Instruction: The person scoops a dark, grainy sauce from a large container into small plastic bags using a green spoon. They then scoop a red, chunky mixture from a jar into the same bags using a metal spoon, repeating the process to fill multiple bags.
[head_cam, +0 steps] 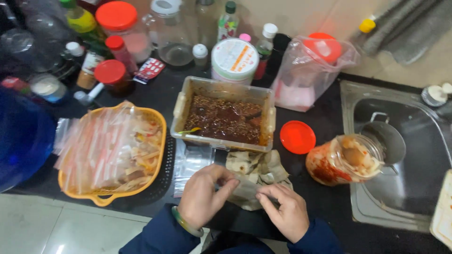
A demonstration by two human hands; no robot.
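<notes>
Head view only, looking down at a dark tabletop (pixel 325 127). Left hand (pixel 203 195) and right hand (pixel 284 209) both pinched on a small clear plastic bag (pixel 245 190) at the near edge, fingers closed on its thin crinkly film, seemingly working the mouth of it; whether anything is inside yet, can't tell. Just beyond, a loose pile of pale, floppy wrapped pieces (pixel 256 167) still lying unbagged, and more flat clear bags (pixel 190 162) to the left, so plenty left by the look of it. Farther off, a rectangular clear plastic tub (pixel 223 117) of dark, glossy, seedy chilli sauce, mostly full. Left, an orange plastic basket (pixel 157 124) heaped with pale strips under a sheet of striped film. Right, a glass jar (pixel 346 160) tipped on its side, smeared red inside, its round red lid (pixel 297 137) flat beside it, next to a steel sink (pixel 400 155). Probably early to middling.
</notes>
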